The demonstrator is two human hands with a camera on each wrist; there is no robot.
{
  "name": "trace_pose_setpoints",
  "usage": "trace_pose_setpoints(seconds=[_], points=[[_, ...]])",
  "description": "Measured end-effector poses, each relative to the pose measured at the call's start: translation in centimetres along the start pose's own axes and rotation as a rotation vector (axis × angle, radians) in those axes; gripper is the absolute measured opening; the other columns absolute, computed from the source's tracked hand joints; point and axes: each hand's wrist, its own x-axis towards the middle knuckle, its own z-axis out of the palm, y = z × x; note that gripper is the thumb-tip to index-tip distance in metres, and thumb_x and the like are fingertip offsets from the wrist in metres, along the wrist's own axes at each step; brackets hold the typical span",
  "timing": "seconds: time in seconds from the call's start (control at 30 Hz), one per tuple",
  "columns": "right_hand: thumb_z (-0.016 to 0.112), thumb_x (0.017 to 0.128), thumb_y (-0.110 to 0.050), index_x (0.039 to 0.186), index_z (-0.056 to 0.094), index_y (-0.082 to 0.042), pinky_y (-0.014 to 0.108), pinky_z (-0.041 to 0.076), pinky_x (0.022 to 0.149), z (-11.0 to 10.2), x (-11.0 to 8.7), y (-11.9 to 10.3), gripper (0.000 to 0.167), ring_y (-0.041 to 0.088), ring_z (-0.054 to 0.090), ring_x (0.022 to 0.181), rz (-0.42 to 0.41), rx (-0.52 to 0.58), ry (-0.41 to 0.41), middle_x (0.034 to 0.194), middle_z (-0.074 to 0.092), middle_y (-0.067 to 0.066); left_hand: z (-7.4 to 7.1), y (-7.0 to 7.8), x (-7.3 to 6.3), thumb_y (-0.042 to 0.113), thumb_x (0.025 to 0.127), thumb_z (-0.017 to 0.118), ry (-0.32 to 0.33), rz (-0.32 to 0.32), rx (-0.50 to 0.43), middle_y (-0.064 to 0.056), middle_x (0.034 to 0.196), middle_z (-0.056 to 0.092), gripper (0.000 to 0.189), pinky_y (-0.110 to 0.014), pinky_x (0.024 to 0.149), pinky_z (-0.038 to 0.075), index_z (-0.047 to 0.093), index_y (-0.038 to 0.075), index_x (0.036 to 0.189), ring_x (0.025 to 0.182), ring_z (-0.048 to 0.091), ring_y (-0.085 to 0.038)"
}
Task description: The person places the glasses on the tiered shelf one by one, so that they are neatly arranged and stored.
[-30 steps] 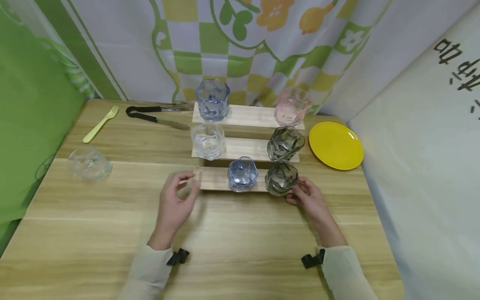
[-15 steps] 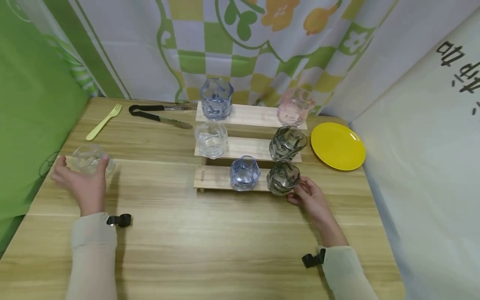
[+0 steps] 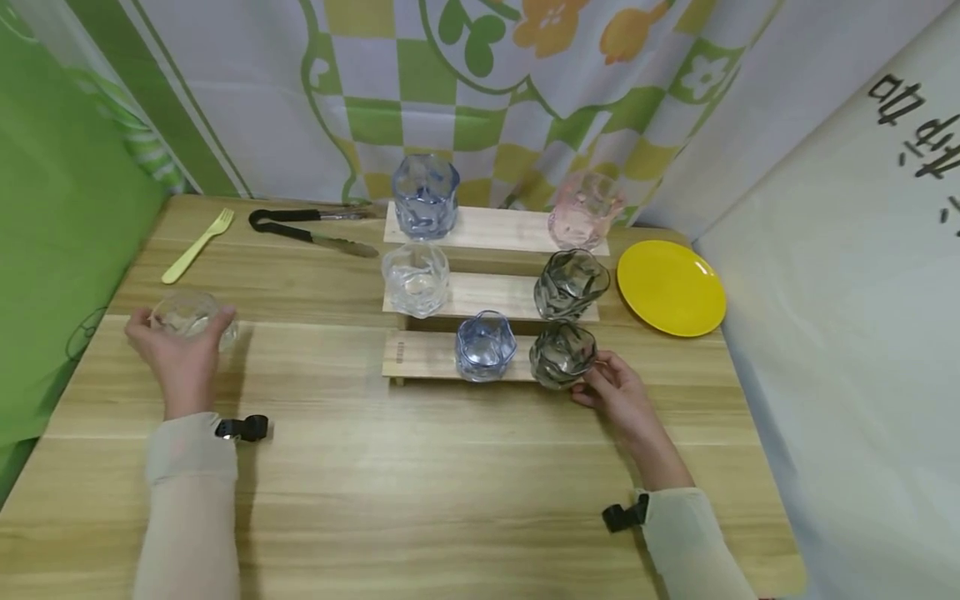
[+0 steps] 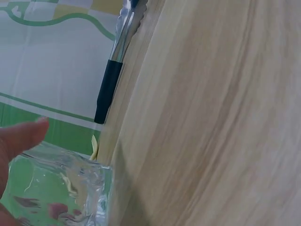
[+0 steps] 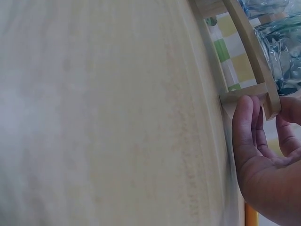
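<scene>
At the left of the head view my left hand [image 3: 180,362] grips a clear wavy glass [image 3: 183,310] between thumb and fingers. The left wrist view shows the glass [image 4: 56,188] close up by the thumb; whether it touches the table I cannot tell. My right hand [image 3: 622,400] pinches the right end of a three-step wooden rack [image 3: 423,354], beside a grey glass [image 3: 562,357] on the lowest step. A blue glass [image 3: 486,348] stands left of that one. The middle step bears a clear glass [image 3: 416,282] and another grey glass [image 3: 572,285].
On the top step stand a blue glass [image 3: 425,198] and a pink glass [image 3: 585,212]. Black-handled tongs [image 3: 311,229] and a pale green fork [image 3: 197,247] lie at the back left. A yellow plate [image 3: 671,288] is right of the rack. A curtain hangs behind the table.
My left hand has gone from the rack's left end to the clear glass at the left and taken hold of it. That glass has shifted slightly right. My right hand has stayed put.
</scene>
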Motion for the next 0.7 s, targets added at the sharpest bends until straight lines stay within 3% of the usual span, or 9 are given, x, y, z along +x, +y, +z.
trace_pose_setpoints(seconds=[0.17, 0.3, 0.37, 0.47, 0.6, 0.7], points=[[0.059, 0.105, -0.014, 0.121, 0.058, -0.009, 0.035, 0.059, 0.082, 0.2, 0.2, 0.1, 0.017, 0.020, 0.065, 0.089, -0.010, -0.001, -0.007, 0.110, 0.066, 0.005, 0.3, 0.0, -0.1, 0.013, 0.072, 0.094, 0.042, -0.033, -0.142, 0.000, 0.158, 0.023, 0.109, -0.018, 0.112, 0.026, 0.019, 0.021, 0.151, 0.144, 0.024, -0.014], [0.057, 0.105, -0.013, 0.121, 0.057, -0.010, 0.036, 0.058, 0.083, 0.5, 0.3, 0.3, 0.016, 0.021, 0.065, 0.090, 0.004, 0.000, -0.019, 0.112, 0.066, 0.005, 0.2, -0.4, -1.4, 0.003, 0.074, 0.091, 0.034, 0.020, -0.163, 0.002, 0.146, 0.035, 0.091, -0.020, 0.111, 0.031, 0.033, 0.018, 0.142, 0.140, 0.030, -0.014], [0.057, 0.105, -0.012, 0.120, 0.058, -0.010, 0.036, 0.058, 0.083, 0.6, 0.2, 0.3, 0.015, 0.021, 0.064, 0.090, 0.008, -0.003, -0.024, 0.113, 0.065, 0.005, 0.5, -0.6, -3.2, 0.002, 0.075, 0.089, -0.020, 0.056, -0.119, 0.002, 0.142, 0.040, 0.085, -0.026, 0.112, 0.033, 0.037, 0.018, 0.141, 0.139, 0.033, -0.017], [0.056, 0.106, -0.012, 0.119, 0.058, -0.011, 0.035, 0.059, 0.082, 0.6, 0.2, 0.1, 0.014, 0.021, 0.064, 0.090, 0.002, -0.012, -0.022, 0.113, 0.065, 0.005, 1.5, -0.5, -7.5, 0.001, 0.076, 0.088, -0.139, 0.135, -0.059, -0.003, 0.141, 0.047, 0.083, -0.036, 0.114, 0.034, 0.042, 0.014, 0.143, 0.135, 0.040, -0.022], [0.057, 0.105, -0.011, 0.119, 0.058, -0.010, 0.035, 0.059, 0.082, 0.3, 0.3, -0.1, 0.014, 0.021, 0.064, 0.088, -0.017, 0.002, -0.021, 0.111, 0.066, 0.005, 4.1, 0.5, -13.5, -0.002, 0.077, 0.087, -0.319, 0.236, -0.059, -0.005, 0.140, 0.053, 0.079, -0.044, 0.111, 0.038, 0.047, 0.010, 0.143, 0.130, 0.047, -0.025], [0.057, 0.105, -0.009, 0.118, 0.057, -0.009, 0.034, 0.059, 0.081, 0.0, 0.2, -0.1, 0.013, 0.021, 0.064, 0.088, -0.025, 0.016, -0.020, 0.109, 0.066, 0.004, 6.6, 0.9, -16.4, 0.001, 0.076, 0.089, -0.435, 0.307, -0.080, -0.006, 0.140, 0.053, 0.078, -0.045, 0.107, 0.044, 0.049, 0.008, 0.143, 0.127, 0.050, -0.028]])
